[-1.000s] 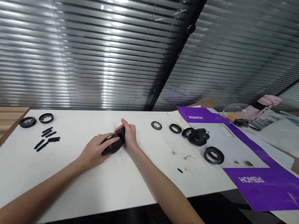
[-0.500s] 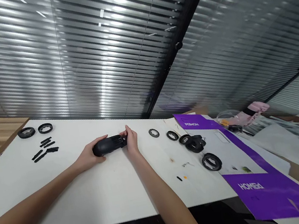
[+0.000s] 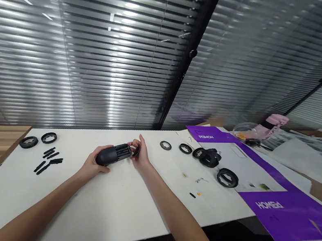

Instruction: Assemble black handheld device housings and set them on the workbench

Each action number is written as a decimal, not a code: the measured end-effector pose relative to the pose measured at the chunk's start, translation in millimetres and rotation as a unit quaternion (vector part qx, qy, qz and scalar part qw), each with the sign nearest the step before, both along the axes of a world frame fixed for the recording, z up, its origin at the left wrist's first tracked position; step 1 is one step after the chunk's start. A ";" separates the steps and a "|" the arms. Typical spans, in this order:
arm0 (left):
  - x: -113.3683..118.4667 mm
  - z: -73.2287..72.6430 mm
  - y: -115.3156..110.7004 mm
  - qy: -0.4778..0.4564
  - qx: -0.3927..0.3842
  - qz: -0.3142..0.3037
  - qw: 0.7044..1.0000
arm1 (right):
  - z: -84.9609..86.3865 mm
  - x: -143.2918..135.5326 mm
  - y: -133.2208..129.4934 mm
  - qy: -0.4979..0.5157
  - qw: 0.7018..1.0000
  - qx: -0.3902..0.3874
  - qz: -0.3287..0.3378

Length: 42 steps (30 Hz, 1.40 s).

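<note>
My left hand (image 3: 92, 165) is wrapped around the rounded end of a black cylindrical device (image 3: 111, 155), held nearly level just over the white table. Slots or ribs show along the device's right part. Close to that end, my right hand (image 3: 140, 152) grips a small black round piece (image 3: 136, 151), perhaps a cap. A narrow gap seems to lie between this piece and the device. Right of my right hand, a flat black ring (image 3: 166, 145) with a notched hole lies on the table.
More black rings (image 3: 185, 148) lie to the right, some stacked on a purple and white printed sheet (image 3: 277, 216). Black strips (image 3: 46, 162) and two rings (image 3: 48, 138) sit at the left. Blinds rise behind the white table (image 3: 73, 223); plastic wrapping (image 3: 302, 145) is at far right.
The small round piece in my right hand has come away from the device's end. The device has turned slightly, so more of its slotted side shows.
</note>
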<state>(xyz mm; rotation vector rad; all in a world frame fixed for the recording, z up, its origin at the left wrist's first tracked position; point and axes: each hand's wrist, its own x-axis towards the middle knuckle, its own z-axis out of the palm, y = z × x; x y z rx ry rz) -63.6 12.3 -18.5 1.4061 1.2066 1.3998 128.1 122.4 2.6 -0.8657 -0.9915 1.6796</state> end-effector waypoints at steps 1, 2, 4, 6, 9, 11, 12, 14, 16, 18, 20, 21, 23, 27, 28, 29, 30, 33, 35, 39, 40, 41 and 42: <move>0.2 0.9 -0.4 -0.003 -0.009 0.002 1.000 | -1.8 -0.5 1.1 -0.003 1.000 0.001 0.005; 0.5 1.7 -0.6 -0.009 -0.020 0.003 1.000 | -3.9 -1.3 2.3 -0.005 1.000 0.000 0.005; 1.2 2.8 -0.9 -0.024 -0.040 0.004 0.999 | -8.2 -3.1 4.8 0.000 1.000 -0.007 0.001; 1.8 3.0 -0.7 -0.036 -0.052 0.004 0.998 | -10.9 -4.6 6.8 0.012 1.000 -0.020 -0.006; 1.9 2.1 0.0 -0.041 -0.052 0.005 0.998 | -8.9 -4.6 7.1 0.022 0.999 -0.036 -0.005; 1.2 1.4 0.4 -0.036 -0.048 0.005 0.998 | -3.8 -3.4 5.5 0.022 0.999 -0.044 0.004; 0.8 1.0 0.4 -0.031 -0.042 0.006 0.999 | -0.9 -2.8 4.3 0.021 0.999 -0.049 0.011; -0.1 0.2 0.3 -0.011 -0.021 0.005 1.000 | 4.3 -2.1 1.2 0.015 0.998 -0.055 0.030; -0.6 -0.7 -0.3 0.016 0.006 0.001 1.000 | 7.9 -2.7 -2.9 0.002 0.998 -0.049 0.048; -0.8 -1.9 -0.8 0.041 0.027 -0.006 0.999 | 9.8 -4.3 -8.0 -0.014 0.998 -0.028 0.060; -1.0 -3.3 -1.0 0.061 0.045 -0.010 0.997 | 11.2 -6.2 -13.6 -0.028 0.997 0.004 0.070; -1.2 -4.0 -0.9 0.070 0.053 -0.010 0.996 | 12.1 -7.1 -16.4 -0.034 0.996 0.021 0.074; -1.9 -5.3 -0.2 0.081 0.068 -0.010 0.994 | 14.1 -8.1 -20.9 -0.045 0.995 0.048 0.079; -4.3 -7.3 1.1 0.094 0.079 -0.013 0.992 | 17.9 -7.3 -24.4 -0.044 0.993 0.076 0.075; -4.8 -7.5 1.0 0.100 0.077 -0.012 0.992 | 18.3 -6.9 -24.5 -0.042 0.993 0.078 0.075; -5.2 -7.5 0.7 0.107 0.074 -0.010 0.991 | 18.6 -6.5 -24.5 -0.040 0.993 0.077 0.074; -5.3 -7.1 0.1 0.111 0.072 -0.009 0.991 | 18.7 -6.4 -24.9 -0.039 0.994 0.076 0.074; -3.3 -3.1 -3.0 0.112 0.072 0.004 0.991 | 18.6 -9.2 -28.8 -0.026 0.995 0.068 0.072; -0.4 2.2 -5.3 0.106 0.078 0.040 0.990 | 18.9 -14.0 -34.3 -0.015 0.996 0.056 0.071; 5.2 12.3 -4.7 0.087 0.076 0.109 0.987 | 20.6 -24.9 -45.1 -0.003 0.998 0.026 0.060; 5.8 13.4 -3.1 0.085 0.075 0.112 0.987 | 20.8 -26.7 -46.4 0.000 0.998 0.017 0.061; 6.0 13.7 -1.2 0.085 0.077 0.115 0.987 | 20.7 -28.0 -46.8 0.006 0.998 0.009 0.063; 6.0 13.6 0.7 0.089 0.082 0.118 0.986 | 20.3 -28.7 -46.5 0.013 0.998 0.000 0.064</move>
